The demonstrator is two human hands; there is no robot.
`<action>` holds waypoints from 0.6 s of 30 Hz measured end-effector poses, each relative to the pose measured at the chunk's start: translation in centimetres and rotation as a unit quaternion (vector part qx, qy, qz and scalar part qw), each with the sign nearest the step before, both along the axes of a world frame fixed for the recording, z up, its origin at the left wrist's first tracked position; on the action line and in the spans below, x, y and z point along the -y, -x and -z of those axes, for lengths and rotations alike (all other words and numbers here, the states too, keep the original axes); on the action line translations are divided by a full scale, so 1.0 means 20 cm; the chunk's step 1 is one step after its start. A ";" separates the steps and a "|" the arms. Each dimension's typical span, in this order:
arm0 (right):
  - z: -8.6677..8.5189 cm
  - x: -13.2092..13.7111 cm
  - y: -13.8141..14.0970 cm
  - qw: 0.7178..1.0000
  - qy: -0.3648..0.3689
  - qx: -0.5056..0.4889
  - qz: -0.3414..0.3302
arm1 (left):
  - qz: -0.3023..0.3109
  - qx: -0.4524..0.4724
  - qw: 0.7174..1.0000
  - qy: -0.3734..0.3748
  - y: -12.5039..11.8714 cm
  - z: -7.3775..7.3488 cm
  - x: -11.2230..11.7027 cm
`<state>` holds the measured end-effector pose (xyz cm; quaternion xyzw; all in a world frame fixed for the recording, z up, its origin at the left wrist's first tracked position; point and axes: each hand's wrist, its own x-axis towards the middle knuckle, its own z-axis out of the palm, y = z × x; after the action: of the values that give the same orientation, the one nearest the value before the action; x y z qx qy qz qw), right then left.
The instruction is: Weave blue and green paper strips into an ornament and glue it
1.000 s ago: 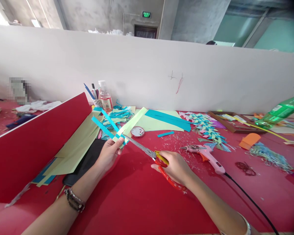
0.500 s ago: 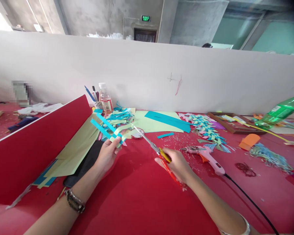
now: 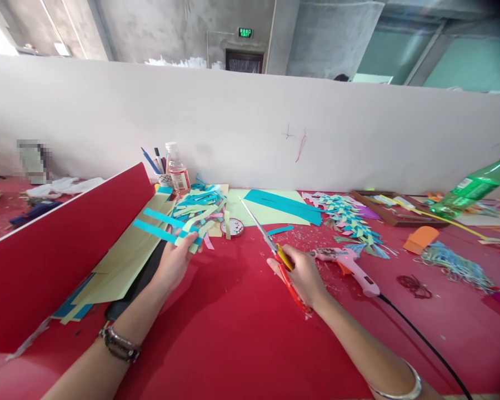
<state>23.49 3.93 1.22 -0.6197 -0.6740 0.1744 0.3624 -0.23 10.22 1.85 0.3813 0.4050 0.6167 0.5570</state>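
My left hand [image 3: 174, 261] is closed on a small woven piece of blue and pale green paper strips [image 3: 179, 229], held just above the red table, with two blue strips sticking out to the left. My right hand [image 3: 303, 275] grips red-and-yellow-handled scissors [image 3: 270, 244], blades together and pointing up and away to the left, clear of the paper. A short cut-off green strip [image 3: 227, 224] lies beside a heap of strip scraps [image 3: 200, 203].
A red divider board [image 3: 62, 244] slants along the left over green sheets [image 3: 120, 261]. A pink glue gun [image 3: 350, 264] with a black cord lies right of my hand. Woven pieces [image 3: 350, 219], a green bottle [image 3: 475, 189], a pen cup [image 3: 163, 175] and a small clear bottle [image 3: 178, 169] stand near the white wall.
The long green strip has been cut off the woven piece. My left hand has turned the piece leftward and lowered it; my right hand has drawn the scissors away to the right.
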 end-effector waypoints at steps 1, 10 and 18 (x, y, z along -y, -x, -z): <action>0.00 0.00 0.00 1.000 -0.003 -0.002 0.001 | -0.002 -0.035 0.999 -0.006 0.00 0.00 0.00; -0.01 0.02 0.02 0.995 -0.022 -0.100 -0.008 | 0.025 -0.312 0.942 -0.123 0.00 0.01 0.01; 0.00 0.02 0.01 0.991 -0.032 -0.129 -0.019 | 0.029 -0.082 0.992 -0.090 0.03 0.01 -0.01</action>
<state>23.25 3.51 1.15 -0.5672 -0.6384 0.2381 0.4626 -0.87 10.39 1.59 0.4908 0.3811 0.6010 0.5027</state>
